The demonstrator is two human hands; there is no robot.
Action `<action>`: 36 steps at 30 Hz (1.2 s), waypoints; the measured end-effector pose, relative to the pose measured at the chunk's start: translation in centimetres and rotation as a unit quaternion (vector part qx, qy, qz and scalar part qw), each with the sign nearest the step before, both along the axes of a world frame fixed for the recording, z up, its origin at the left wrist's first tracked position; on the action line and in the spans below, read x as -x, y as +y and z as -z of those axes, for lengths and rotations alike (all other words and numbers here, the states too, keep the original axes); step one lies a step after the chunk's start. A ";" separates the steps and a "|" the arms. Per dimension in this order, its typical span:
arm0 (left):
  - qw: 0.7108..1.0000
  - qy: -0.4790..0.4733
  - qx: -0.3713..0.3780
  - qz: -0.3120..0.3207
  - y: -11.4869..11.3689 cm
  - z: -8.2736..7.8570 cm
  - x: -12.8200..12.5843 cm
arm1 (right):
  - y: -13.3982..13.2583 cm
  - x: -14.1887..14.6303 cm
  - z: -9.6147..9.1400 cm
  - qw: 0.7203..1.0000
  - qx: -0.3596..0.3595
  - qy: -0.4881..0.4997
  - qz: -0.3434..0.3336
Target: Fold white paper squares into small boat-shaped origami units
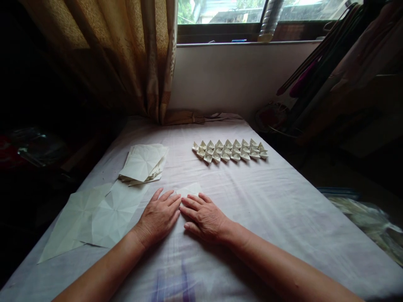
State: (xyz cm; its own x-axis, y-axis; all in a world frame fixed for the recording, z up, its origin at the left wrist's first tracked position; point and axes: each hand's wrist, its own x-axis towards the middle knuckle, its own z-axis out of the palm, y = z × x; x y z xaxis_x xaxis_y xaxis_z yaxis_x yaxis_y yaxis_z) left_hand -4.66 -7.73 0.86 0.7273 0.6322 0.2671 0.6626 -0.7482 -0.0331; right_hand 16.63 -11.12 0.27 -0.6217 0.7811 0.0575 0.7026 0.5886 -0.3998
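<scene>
A folded piece of white paper (191,188) lies flat on the cloth-covered surface, mostly hidden under my fingers. My right hand (203,214) rests palm down over it, fingers stretched out and slightly spread. Beside it, my left hand (160,214) lies flat with fingers apart, its fingertips at the paper's left edge. Both hands nearly touch each other. Left of them lie loose creased sheets (115,212), overlapping, with fold lines radiating from their middles. Behind these sits a stack of creased square papers (143,161).
Rows of small folded paper boats (231,151) stand at the back right. The surface has a pale cloth (267,214) over it. A gold curtain (151,63) hangs down to its far edge, beneath a window (220,11). Plastic bags (368,218) lie lower at the right.
</scene>
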 end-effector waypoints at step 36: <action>0.992 -0.105 0.032 -0.061 0.9 2.3 -1.8 | 0.4 -1.0 0.1 0.974 -0.125 -0.025 0.186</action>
